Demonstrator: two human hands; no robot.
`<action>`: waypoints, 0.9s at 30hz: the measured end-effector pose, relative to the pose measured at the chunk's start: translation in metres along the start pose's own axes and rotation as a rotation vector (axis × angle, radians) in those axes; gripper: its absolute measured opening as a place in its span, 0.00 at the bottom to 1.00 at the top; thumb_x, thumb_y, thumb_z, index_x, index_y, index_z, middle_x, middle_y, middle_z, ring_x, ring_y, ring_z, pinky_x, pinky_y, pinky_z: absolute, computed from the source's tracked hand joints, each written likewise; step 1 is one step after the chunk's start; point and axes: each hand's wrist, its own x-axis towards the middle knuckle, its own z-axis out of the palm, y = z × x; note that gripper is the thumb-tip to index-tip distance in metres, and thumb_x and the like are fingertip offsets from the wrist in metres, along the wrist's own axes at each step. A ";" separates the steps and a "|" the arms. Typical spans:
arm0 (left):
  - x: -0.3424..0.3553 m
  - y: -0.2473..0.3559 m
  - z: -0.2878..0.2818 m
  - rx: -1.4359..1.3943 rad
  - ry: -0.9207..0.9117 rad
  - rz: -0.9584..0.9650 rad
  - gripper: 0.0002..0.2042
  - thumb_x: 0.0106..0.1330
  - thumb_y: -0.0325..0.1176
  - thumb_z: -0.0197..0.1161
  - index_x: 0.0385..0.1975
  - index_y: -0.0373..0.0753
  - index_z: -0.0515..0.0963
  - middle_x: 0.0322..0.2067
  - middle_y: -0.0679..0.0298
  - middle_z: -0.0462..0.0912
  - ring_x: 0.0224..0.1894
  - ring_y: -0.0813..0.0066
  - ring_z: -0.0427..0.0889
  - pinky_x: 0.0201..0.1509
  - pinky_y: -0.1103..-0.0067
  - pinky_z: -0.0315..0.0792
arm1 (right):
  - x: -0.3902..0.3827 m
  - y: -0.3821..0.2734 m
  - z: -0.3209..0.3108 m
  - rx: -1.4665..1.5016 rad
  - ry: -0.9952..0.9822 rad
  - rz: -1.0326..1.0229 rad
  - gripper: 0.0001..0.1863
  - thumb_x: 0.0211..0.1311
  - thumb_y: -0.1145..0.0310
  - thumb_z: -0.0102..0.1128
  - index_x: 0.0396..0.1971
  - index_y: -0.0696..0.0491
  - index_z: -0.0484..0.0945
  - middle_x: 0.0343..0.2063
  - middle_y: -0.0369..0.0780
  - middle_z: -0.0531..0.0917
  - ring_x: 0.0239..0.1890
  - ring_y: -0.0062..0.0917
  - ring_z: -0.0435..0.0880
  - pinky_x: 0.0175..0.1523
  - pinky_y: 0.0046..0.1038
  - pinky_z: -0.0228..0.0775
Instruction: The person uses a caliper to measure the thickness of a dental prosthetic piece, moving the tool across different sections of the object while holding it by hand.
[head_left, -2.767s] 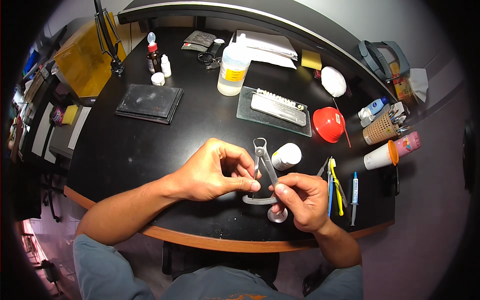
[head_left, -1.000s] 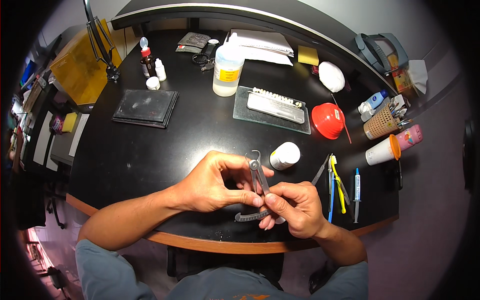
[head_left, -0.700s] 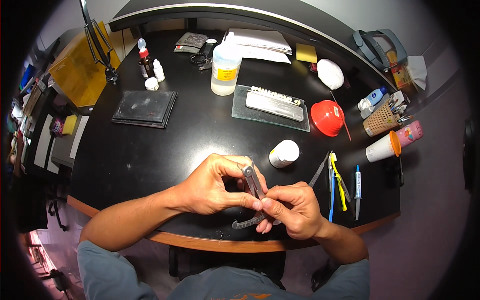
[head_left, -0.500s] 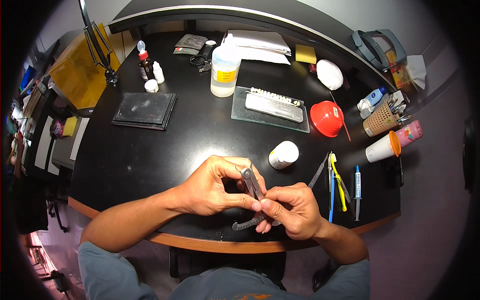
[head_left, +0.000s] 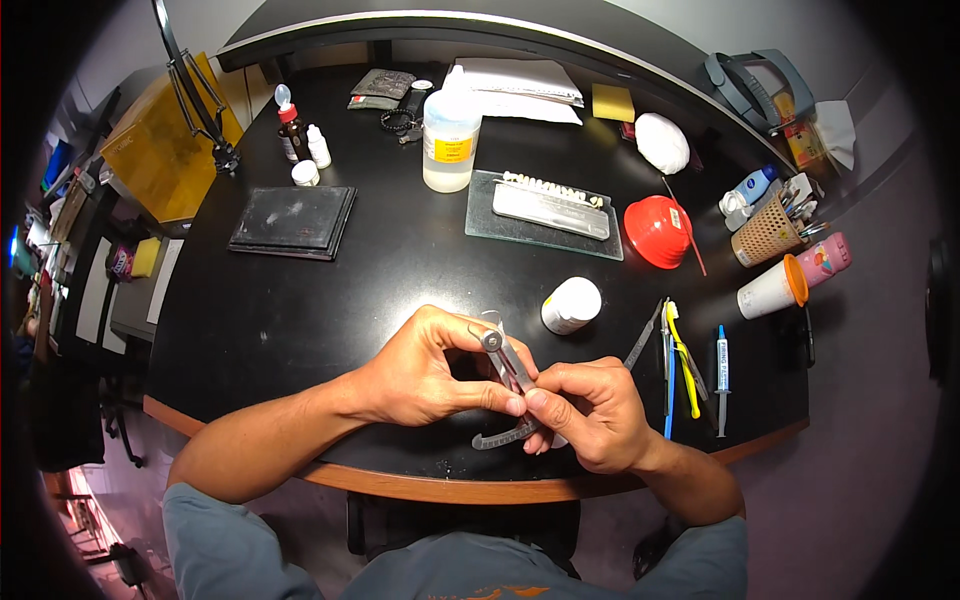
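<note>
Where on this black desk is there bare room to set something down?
The widest patch lies between the flat black case, glass slab and left hand; a narrow strip separates slab from white jar. Right of the jar it's crowded: yellow toothbrush, syringe, red bowl.

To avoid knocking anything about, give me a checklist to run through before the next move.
1. Left hand gripping the metal caliper: ok, thumb and fingers on it.
2. Right hand steadying the caliper: ok, thumb and fingers on it too.
3. Marks on the curved scale readable: cannot tell, too small here.
4. White jar apart from both hands: ok, not touched.
5. Nothing lying right of the right hand: not ok, yellow toothbrush and syringe there.
</note>
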 end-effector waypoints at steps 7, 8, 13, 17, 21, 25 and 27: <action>-0.003 0.003 -0.001 -0.049 0.034 -0.075 0.12 0.52 0.28 0.81 0.35 0.35 0.88 0.35 0.61 0.89 0.36 0.78 0.85 0.44 0.78 0.77 | 0.000 0.000 0.001 -0.038 0.045 -0.010 0.10 0.73 0.72 0.58 0.36 0.64 0.83 0.24 0.40 0.84 0.23 0.19 0.86 0.26 0.19 0.79; -0.002 0.002 -0.001 -0.060 0.039 -0.071 0.12 0.52 0.29 0.81 0.35 0.35 0.88 0.35 0.60 0.89 0.36 0.78 0.85 0.44 0.79 0.77 | 0.000 0.001 -0.001 -0.040 0.072 -0.007 0.10 0.73 0.72 0.58 0.35 0.64 0.83 0.23 0.39 0.84 0.23 0.18 0.86 0.26 0.18 0.78; -0.001 0.003 -0.010 0.011 0.025 -0.165 0.12 0.55 0.30 0.80 0.36 0.34 0.87 0.34 0.62 0.89 0.35 0.81 0.85 0.44 0.79 0.77 | -0.001 0.005 -0.007 -0.041 0.195 0.001 0.10 0.73 0.72 0.58 0.33 0.62 0.82 0.22 0.37 0.83 0.20 0.15 0.83 0.25 0.17 0.73; 0.000 -0.001 -0.012 0.032 0.020 -0.136 0.11 0.60 0.31 0.77 0.38 0.32 0.85 0.29 0.66 0.86 0.34 0.85 0.82 0.40 0.84 0.76 | 0.001 0.006 -0.005 -0.103 0.211 -0.039 0.08 0.71 0.73 0.59 0.33 0.62 0.82 0.22 0.37 0.83 0.20 0.15 0.83 0.24 0.18 0.72; 0.001 0.001 -0.012 0.038 0.011 -0.136 0.10 0.61 0.30 0.76 0.37 0.32 0.85 0.30 0.65 0.86 0.34 0.85 0.82 0.40 0.84 0.76 | 0.001 0.007 -0.004 -0.116 0.217 -0.039 0.07 0.70 0.75 0.60 0.33 0.62 0.82 0.22 0.38 0.83 0.21 0.15 0.83 0.24 0.18 0.72; 0.000 -0.002 -0.013 0.055 0.038 -0.064 0.08 0.64 0.30 0.74 0.36 0.32 0.85 0.31 0.65 0.87 0.35 0.85 0.83 0.40 0.84 0.75 | 0.002 0.005 -0.004 -0.152 0.232 -0.079 0.07 0.69 0.76 0.61 0.32 0.63 0.82 0.21 0.38 0.84 0.20 0.16 0.83 0.24 0.18 0.72; 0.000 -0.001 -0.014 0.034 0.053 -0.104 0.07 0.63 0.29 0.74 0.35 0.32 0.85 0.33 0.63 0.88 0.36 0.83 0.83 0.43 0.82 0.76 | 0.002 0.006 -0.004 -0.176 0.228 -0.092 0.06 0.68 0.76 0.61 0.32 0.62 0.82 0.21 0.38 0.84 0.20 0.16 0.83 0.24 0.18 0.72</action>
